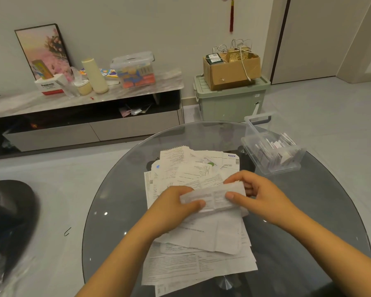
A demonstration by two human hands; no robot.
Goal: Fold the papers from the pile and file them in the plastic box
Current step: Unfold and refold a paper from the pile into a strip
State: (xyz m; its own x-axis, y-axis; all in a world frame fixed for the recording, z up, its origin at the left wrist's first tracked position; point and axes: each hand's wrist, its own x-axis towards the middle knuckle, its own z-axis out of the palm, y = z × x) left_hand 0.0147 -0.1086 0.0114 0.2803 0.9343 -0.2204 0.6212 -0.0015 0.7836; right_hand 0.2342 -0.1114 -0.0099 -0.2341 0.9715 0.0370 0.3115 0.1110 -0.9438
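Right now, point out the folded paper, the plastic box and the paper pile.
folded paper [214, 199], head view, middle of the strip between both thumbs.
plastic box [252, 155], head view, near clear side wall.
paper pile [193, 265], head view, bare printed sheet near the table's front.

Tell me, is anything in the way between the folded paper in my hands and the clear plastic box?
Nothing visible blocks it. The folded paper is held above the pile, and the plastic box sits open-topped to the far right on the glass table, with only bare glass between.

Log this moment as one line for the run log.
step: folding | left hand and right hand: pinch folded paper over pile | plastic box: partly filled
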